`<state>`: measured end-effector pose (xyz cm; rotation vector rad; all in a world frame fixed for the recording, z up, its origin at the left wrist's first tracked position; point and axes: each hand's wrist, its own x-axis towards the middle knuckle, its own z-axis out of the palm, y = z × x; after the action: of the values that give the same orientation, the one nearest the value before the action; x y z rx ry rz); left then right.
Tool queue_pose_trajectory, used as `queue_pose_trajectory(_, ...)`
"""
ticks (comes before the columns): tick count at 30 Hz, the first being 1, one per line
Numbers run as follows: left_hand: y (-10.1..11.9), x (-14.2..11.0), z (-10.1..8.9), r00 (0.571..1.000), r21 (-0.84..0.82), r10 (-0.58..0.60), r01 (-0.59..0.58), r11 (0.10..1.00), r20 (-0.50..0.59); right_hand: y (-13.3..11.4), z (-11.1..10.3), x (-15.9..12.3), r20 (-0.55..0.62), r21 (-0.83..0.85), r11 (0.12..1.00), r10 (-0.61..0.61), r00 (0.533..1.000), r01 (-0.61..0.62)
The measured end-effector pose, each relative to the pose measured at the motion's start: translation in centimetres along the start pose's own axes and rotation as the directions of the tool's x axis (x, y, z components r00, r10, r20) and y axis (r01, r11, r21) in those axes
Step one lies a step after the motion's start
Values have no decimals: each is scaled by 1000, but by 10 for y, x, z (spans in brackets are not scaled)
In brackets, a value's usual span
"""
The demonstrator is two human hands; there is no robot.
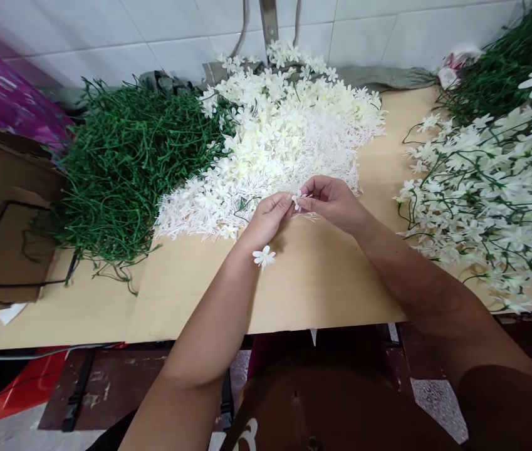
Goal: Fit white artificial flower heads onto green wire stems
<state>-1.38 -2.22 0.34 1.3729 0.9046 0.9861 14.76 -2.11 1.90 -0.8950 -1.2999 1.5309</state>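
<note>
My left hand (pixel 269 218) and my right hand (pixel 332 202) meet at the near edge of a big heap of loose white plastic flowers (pixel 275 138). Both hands are closed in a pinch on one small white flower piece (pixel 297 202) held between their fingertips. A single white flower (pixel 264 256) lies on the tan tabletop (pixel 312 288) just beside my left wrist. To the left of the white heap lies a mound of green plastic stems (pixel 125 163).
Assembled sprays of white flowers on green stems (pixel 491 194) are piled at the right, with more green stems (pixel 500 69) behind them. A cardboard box (pixel 2 213) and purple material (pixel 7 94) stand at the left. A white tiled wall (pixel 153 31) runs behind the table.
</note>
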Motion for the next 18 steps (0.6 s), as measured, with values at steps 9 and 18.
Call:
queue_pose_trajectory(9,3,-4,6,996,-139,-90,90,986,3,4,2,1,-38,-68,997,27,999,-30)
queue_pose_trajectory(18,6,-7,8,990,-266,-118,136,954,81,-3,4,0,35,-278,960,26,999,-15)
